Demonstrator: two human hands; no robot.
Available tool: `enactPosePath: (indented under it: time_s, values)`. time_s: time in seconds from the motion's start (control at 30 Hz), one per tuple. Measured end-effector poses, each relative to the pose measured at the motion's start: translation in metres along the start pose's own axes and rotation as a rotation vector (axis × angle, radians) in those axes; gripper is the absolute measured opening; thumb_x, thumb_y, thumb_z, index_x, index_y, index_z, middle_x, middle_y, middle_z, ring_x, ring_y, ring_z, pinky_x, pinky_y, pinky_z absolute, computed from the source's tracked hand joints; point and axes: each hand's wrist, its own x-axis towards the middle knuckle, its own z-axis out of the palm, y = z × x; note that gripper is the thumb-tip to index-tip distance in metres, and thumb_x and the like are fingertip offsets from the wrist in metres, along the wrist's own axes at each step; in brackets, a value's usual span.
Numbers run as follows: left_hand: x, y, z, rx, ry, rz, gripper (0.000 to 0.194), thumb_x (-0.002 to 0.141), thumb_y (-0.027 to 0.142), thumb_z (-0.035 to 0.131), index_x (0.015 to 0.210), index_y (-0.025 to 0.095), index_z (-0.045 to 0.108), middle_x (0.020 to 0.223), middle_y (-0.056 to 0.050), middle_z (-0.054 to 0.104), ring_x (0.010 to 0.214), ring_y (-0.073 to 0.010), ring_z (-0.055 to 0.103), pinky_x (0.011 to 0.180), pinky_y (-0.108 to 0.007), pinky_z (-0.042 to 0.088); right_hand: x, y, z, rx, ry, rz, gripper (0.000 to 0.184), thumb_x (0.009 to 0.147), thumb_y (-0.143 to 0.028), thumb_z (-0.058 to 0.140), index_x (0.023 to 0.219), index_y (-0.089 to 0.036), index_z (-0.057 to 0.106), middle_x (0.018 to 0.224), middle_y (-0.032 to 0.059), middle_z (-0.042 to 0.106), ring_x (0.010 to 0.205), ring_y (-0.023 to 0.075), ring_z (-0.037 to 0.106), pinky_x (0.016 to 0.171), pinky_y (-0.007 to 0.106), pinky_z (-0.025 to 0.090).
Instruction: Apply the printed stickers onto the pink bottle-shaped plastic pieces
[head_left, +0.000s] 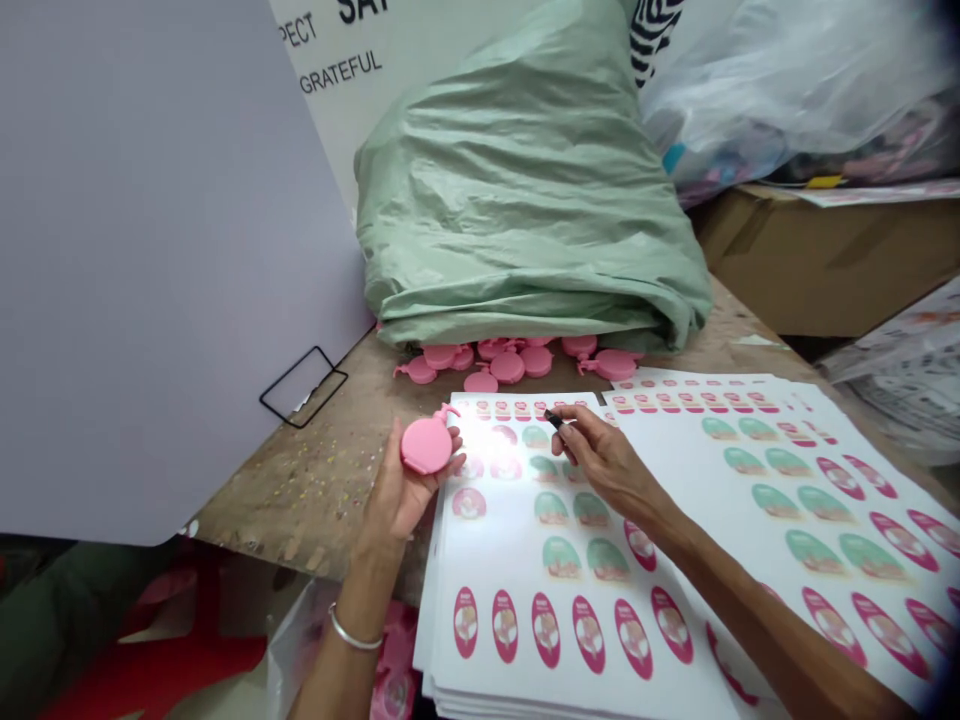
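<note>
In my left hand (399,497) lies a round pink plastic piece (427,446) with a small hooked arm at its top, its flat face turned up. My fingers curl around its edge, left of the sticker sheets. My right hand (604,462) is over the sheets, pinching a small black tool (553,419) between thumb and fingers; its exact kind I cannot make out. Below is a stack of white sticker sheets (510,560) printed with pink ovals and green domed shapes. A second stack of sheets (682,460) lies to the right, partly under my right forearm.
Several pink round pieces (507,368) lie at the mouth of a big green sack (525,200). A black wire frame (303,387) stands by a grey panel (150,250) at left. A cardboard box (840,260) and a clear plastic bag (810,80) are at right.
</note>
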Motion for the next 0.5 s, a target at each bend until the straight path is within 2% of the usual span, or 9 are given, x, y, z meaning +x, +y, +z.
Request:
enactPosePath:
  time_s: [0.07, 0.13, 0.2, 0.37, 0.5]
  values:
    - [-0.004, 0.004, -0.008, -0.209, -0.005, -0.078, 0.049, 0.089, 0.053, 0.052, 0.111, 0.010, 0.061, 0.102, -0.016, 0.071, 0.094, -0.0245, 0.070, 0.085, -0.040, 0.057, 0.001, 0.004, 0.004, -0.180, 0.028, -0.062, 0.025, 0.094, -0.037, 0.038, 0.106, -0.021, 0.054, 0.080, 0.0021, 0.061, 0.065, 0.0148, 0.053, 0.059, 0.028, 0.040]
    - [-0.006, 0.001, -0.008, -0.227, -0.006, -0.071, 0.041, 0.084, 0.037, 0.065, 0.113, 0.009, 0.060, 0.101, -0.016, 0.072, 0.094, -0.0240, 0.071, 0.086, -0.037, 0.058, 0.005, 0.009, 0.010, -0.373, 0.049, -0.108, 0.027, 0.096, -0.035, 0.033, 0.098, -0.023, 0.056, 0.087, 0.0033, 0.065, 0.075, 0.0169, 0.058, 0.066, 0.030, 0.041]
    - [-0.005, -0.007, -0.002, -0.176, -0.021, -0.034, 0.042, 0.080, 0.028, 0.069, 0.116, 0.009, 0.059, 0.100, -0.016, 0.073, 0.088, -0.0220, 0.072, 0.081, -0.033, 0.059, 0.012, 0.014, 0.017, -0.524, 0.064, -0.137, 0.029, 0.097, -0.033, 0.031, 0.090, -0.023, 0.057, 0.087, 0.0027, 0.068, 0.079, 0.0185, 0.059, 0.071, 0.032, 0.040]
    - [0.009, -0.026, 0.019, -0.007, 0.004, 0.059, 0.043, 0.075, 0.034, 0.074, 0.109, 0.010, 0.064, 0.102, -0.014, 0.073, 0.062, -0.0120, 0.066, 0.057, -0.023, 0.057, 0.028, 0.019, 0.030, -0.690, 0.111, -0.177, 0.016, 0.092, -0.025, 0.043, 0.089, -0.020, 0.058, 0.081, 0.0043, 0.068, 0.081, 0.0218, 0.056, 0.076, 0.035, 0.033]
    - [0.017, -0.032, 0.030, 0.017, 0.017, 0.039, 0.046, 0.061, 0.029, 0.083, 0.100, 0.011, 0.064, 0.093, -0.010, 0.072, 0.071, -0.0180, 0.071, 0.065, -0.027, 0.058, 0.032, 0.020, 0.036, -0.773, 0.161, -0.241, 0.016, 0.091, -0.024, 0.046, 0.087, -0.018, 0.060, 0.085, 0.0068, 0.069, 0.084, 0.0225, 0.053, 0.078, 0.036, 0.028]
